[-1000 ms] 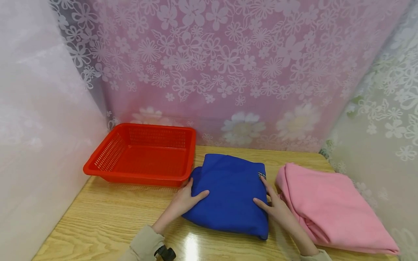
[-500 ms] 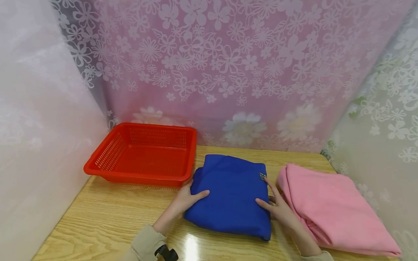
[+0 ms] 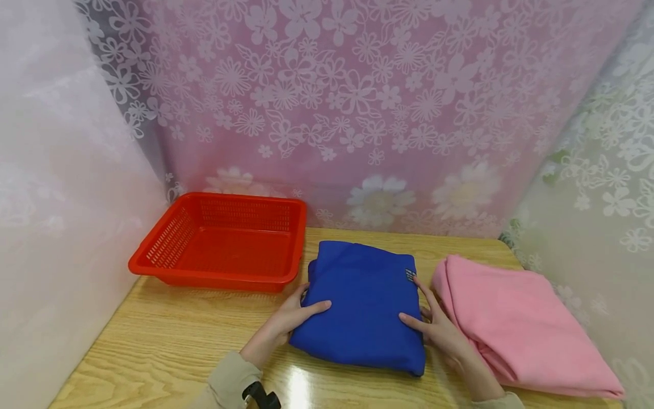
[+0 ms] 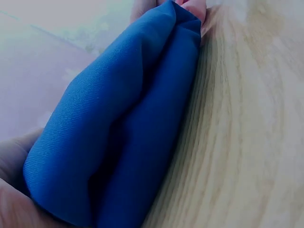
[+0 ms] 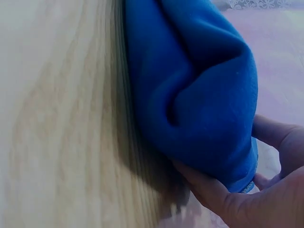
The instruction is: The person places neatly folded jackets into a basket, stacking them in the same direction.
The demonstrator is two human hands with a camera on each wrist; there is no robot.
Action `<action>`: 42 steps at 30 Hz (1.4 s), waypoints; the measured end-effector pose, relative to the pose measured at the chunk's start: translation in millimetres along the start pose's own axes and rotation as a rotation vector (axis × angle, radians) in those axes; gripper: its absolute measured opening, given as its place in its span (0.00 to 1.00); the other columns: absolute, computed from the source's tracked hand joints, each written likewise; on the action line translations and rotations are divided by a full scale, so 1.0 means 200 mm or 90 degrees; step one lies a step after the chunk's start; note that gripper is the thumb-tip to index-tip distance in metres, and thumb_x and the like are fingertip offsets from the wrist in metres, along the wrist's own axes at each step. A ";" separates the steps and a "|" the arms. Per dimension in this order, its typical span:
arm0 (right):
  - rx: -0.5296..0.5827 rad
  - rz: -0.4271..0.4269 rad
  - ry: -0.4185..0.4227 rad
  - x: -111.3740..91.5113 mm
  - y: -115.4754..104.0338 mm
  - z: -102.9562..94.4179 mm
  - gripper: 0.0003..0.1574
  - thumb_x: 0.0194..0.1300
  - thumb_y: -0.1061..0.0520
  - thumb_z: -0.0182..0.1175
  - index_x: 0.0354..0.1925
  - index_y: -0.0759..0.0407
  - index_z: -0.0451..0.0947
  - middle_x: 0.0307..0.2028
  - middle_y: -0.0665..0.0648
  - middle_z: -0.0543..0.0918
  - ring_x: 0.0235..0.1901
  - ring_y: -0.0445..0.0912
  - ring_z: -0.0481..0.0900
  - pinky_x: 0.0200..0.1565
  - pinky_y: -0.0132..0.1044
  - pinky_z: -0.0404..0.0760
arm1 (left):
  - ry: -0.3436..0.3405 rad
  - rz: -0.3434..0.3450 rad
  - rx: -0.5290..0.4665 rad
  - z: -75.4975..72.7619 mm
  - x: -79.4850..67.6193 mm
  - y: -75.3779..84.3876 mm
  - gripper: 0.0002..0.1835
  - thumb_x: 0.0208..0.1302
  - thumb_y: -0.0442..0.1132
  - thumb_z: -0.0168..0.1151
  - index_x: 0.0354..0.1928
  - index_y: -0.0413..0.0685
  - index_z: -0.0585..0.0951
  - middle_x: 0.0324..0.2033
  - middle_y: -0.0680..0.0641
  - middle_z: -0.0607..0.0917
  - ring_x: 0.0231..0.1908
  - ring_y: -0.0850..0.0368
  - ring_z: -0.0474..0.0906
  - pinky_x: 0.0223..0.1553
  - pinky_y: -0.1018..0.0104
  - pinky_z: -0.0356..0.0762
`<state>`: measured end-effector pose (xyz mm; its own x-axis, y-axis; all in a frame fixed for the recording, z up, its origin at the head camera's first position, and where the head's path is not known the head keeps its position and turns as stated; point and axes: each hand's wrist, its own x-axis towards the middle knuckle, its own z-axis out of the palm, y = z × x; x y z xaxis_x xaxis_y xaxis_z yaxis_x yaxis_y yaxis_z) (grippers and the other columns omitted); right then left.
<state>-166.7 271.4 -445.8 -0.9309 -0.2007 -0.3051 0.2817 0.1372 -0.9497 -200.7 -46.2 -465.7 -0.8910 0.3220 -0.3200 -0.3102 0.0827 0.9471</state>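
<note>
A thick folded blue garment [image 3: 363,307] lies on the wooden table, with a small dark printed label [image 3: 410,275] near its right edge. At its left side my left hand [image 3: 293,315] grips the folded edge, thumb on top and the other fingers partly hidden at the side. On the opposite side my right hand [image 3: 439,329] holds the edge between its thumb and fingers. Stacked layers of the blue cloth [image 4: 109,123] show in the left wrist view. In the right wrist view, fingers [image 5: 204,187] reach below the rounded fold.
A red plastic basket [image 3: 219,282] with slotted walls stands at the back left. Close to my right hand lies a folded pink garment [image 3: 526,324]. Flowered curtains [image 3: 327,113] enclose the table [image 3: 168,346] at the back and sides.
My left hand has shifted slightly right, and the blue layer that stuck out at the left edge is drawn further in. My right hand and the garment's right edge have moved slightly right.
</note>
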 end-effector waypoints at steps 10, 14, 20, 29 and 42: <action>-0.020 -0.009 0.049 -0.04 -0.01 -0.04 0.54 0.59 0.52 0.62 0.68 0.22 0.40 0.69 0.63 0.49 0.63 0.60 0.59 0.49 0.46 0.75 | -0.049 0.007 -0.057 0.04 0.00 0.00 0.49 0.54 0.55 0.65 0.70 0.48 0.47 0.66 0.40 0.58 0.54 0.44 0.71 0.50 0.48 0.73; 0.005 -0.001 0.028 -0.08 -0.05 -0.05 0.54 0.61 0.53 0.60 0.68 0.22 0.36 0.71 0.58 0.36 0.67 0.61 0.50 0.54 0.53 0.70 | -0.067 0.010 -0.062 0.06 -0.01 0.04 0.48 0.54 0.55 0.65 0.70 0.51 0.49 0.65 0.41 0.61 0.52 0.46 0.72 0.49 0.49 0.74; 0.050 -0.016 0.006 -0.16 -0.13 -0.08 0.52 0.64 0.54 0.57 0.67 0.19 0.36 0.72 0.54 0.35 0.67 0.61 0.52 0.54 0.55 0.70 | -0.091 0.027 -0.081 0.09 -0.03 0.14 0.45 0.54 0.55 0.65 0.68 0.57 0.51 0.62 0.44 0.65 0.52 0.46 0.73 0.49 0.50 0.75; 0.013 -0.085 0.016 -0.22 -0.24 -0.13 0.50 0.66 0.56 0.55 0.68 0.23 0.35 0.70 0.65 0.42 0.62 0.62 0.61 0.52 0.53 0.73 | -0.098 0.039 -0.069 0.13 -0.07 0.31 0.43 0.53 0.56 0.65 0.67 0.61 0.54 0.59 0.44 0.67 0.50 0.46 0.75 0.47 0.50 0.76; 0.003 -0.124 0.016 -0.20 -0.43 -0.04 0.49 0.67 0.53 0.54 0.69 0.26 0.32 0.71 0.64 0.36 0.63 0.68 0.55 0.52 0.54 0.73 | -0.060 0.064 -0.032 0.01 -0.09 0.53 0.40 0.52 0.56 0.65 0.66 0.60 0.59 0.58 0.45 0.69 0.47 0.46 0.78 0.44 0.51 0.78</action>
<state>-155.2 275.3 -350.7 -0.9734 -0.1992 -0.1131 0.0960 0.0932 -0.9910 -216.7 -41.7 -359.4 -0.8840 0.4137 -0.2178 -0.2394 -0.0002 0.9709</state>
